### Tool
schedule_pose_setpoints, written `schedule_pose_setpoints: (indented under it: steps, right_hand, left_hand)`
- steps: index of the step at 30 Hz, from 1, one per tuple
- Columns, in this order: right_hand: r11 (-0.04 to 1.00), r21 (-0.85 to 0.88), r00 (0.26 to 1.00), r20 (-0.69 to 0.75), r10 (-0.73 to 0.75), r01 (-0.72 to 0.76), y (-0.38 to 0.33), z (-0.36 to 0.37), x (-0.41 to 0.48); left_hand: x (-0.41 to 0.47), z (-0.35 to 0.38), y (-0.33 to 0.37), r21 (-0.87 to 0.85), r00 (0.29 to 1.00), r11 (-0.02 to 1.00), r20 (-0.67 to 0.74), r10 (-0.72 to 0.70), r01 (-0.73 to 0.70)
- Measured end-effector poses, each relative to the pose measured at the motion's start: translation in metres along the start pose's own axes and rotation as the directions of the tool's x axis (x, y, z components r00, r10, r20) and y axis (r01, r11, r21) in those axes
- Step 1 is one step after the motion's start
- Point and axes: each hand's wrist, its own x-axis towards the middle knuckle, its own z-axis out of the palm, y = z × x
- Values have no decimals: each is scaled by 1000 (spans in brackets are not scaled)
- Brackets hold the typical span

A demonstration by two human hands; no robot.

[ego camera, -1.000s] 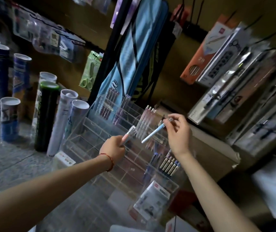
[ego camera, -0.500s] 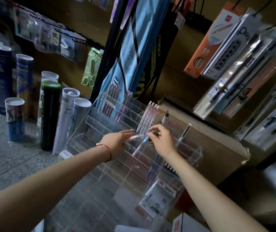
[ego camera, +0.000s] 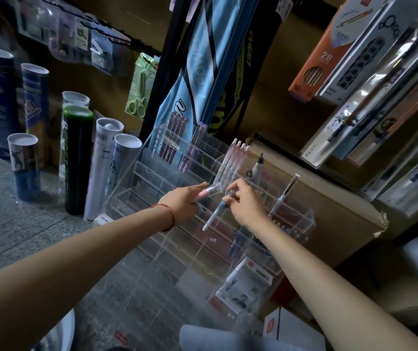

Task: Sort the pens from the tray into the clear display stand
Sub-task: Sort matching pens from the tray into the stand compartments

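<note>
A grey speckled stone floor meets a brown board wall hung with packaged stationery. Tall cardboard tubes stand on the floor beside a light-blue racket bag. A brown cardboard box sits at the right. The light is dim.

I'm looking into a stationery and sports shop. Blister packs and an orange pencil box hang on hooks far right. Packaged scissors hang on a rail far left. Shuttlecock tubes stand on the floor, and a clear display stand holds rows of pens.
</note>
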Motion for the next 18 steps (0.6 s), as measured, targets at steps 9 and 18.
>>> schedule_pose_setpoints:
  steps: [9,18]
  right_hand:
    - [995,-102,1000,26,1,1,4,11,-4]
    - [977,-199,987,121,101,-76,5,17,-2]
  left_hand:
    - [-1,-4,3,-30,999,999,26,-32,32]
    - [-2,-6,5,-81,1000,996,7,-24,25]
